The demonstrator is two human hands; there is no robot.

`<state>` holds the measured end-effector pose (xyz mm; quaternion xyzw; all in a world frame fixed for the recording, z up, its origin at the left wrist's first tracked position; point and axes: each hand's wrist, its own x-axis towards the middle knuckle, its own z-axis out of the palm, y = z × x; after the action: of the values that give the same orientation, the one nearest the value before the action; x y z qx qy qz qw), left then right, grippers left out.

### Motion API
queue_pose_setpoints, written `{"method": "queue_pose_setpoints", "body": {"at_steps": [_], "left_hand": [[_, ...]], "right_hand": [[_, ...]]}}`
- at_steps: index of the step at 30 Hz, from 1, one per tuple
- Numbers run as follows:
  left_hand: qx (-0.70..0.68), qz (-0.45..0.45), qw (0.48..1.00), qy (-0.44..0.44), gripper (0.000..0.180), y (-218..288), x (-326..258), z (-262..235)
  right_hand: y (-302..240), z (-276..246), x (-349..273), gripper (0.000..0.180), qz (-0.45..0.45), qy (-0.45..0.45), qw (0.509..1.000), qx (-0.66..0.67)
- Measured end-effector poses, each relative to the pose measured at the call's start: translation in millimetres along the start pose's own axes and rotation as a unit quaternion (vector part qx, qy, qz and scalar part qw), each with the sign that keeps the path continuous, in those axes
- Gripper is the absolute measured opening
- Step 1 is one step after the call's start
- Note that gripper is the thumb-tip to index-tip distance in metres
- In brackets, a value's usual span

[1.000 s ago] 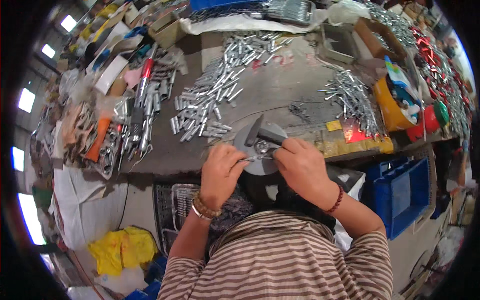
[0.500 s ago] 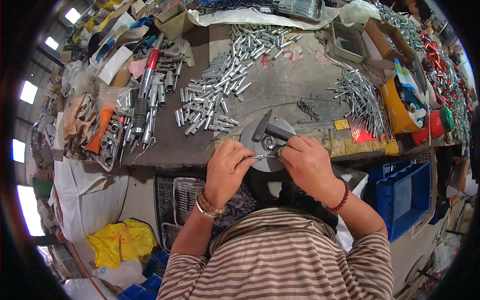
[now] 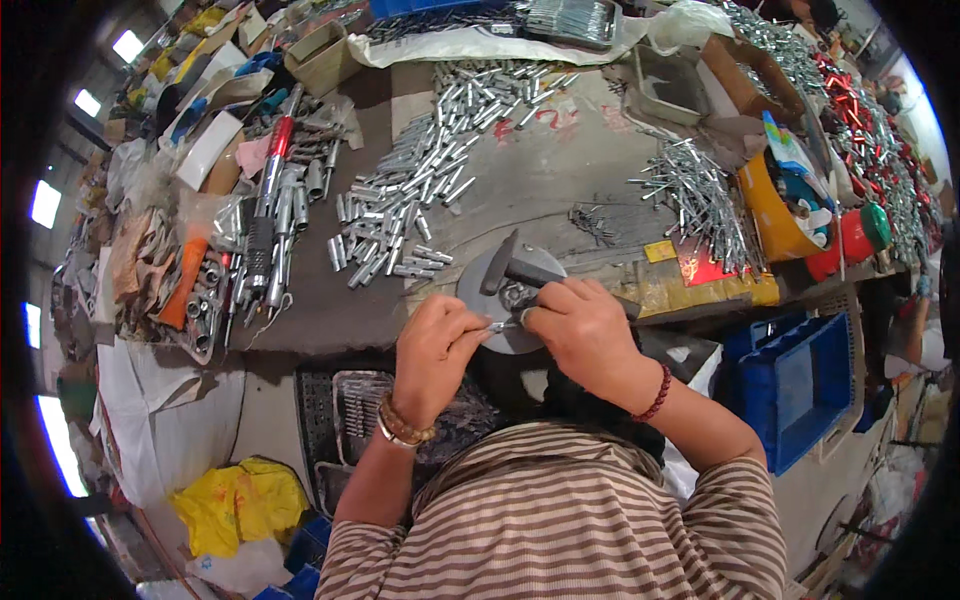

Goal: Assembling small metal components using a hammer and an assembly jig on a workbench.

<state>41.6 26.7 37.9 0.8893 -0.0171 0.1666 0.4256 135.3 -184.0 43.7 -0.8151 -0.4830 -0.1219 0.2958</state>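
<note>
Over the front edge of the bench, my left hand [image 3: 437,350] pinches a small silver metal rod [image 3: 502,325] between thumb and fingertips. Bent in from the other side, my right hand [image 3: 590,330] has its thumb and forefinger closed at the rod's right end. Just beyond the fingertips lies a round grey metal disc [image 3: 473,283] with a shiny raised centre [image 3: 515,294]. Across the disc rests a hammer [image 3: 532,272], its head to the left and its dark handle passing beneath my right hand. Whether my right fingers also grip that handle is hidden.
Many short silver tubes [image 3: 420,170] are heaped left of centre. Thin metal rods [image 3: 695,200] and small dark pins [image 3: 595,222] lie to the right, near a yellow container [image 3: 775,205]. Tools [image 3: 265,220] crowd the left. Blue crates [image 3: 800,390] stand below right.
The whole view has shifted, so the bench appears farther left. My two hands have drawn closer together, and less of the rod shows between them. The hammer stays on the disc.
</note>
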Motion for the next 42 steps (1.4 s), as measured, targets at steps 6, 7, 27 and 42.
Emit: {"method": "queue_pose_setpoints", "body": {"at_steps": [6,7,27,42], "left_hand": [[0.003,-0.014,1.000,-0.003,0.013,-4.2,-3.7,-2.1],[0.001,-0.011,1.000,-0.002,0.013,-3.9,-2.4,-1.0],[-0.001,-0.003,1.000,0.002,0.012,-2.4,-5.4,-0.7],[0.026,0.032,0.999,0.008,0.011,-4.2,-0.1,-0.7]], "right_hand": [[31.5,-27.8,0.1,0.014,0.125,0.066,0.989,-0.044],[41.1,-35.8,-1.7,0.015,0.217,0.068,0.972,-0.063],[96.1,-33.5,2.2,0.015,0.050,-0.024,0.986,-0.156],[4.4,-6.7,24.2,0.020,0.022,-0.010,0.996,0.086]]}}
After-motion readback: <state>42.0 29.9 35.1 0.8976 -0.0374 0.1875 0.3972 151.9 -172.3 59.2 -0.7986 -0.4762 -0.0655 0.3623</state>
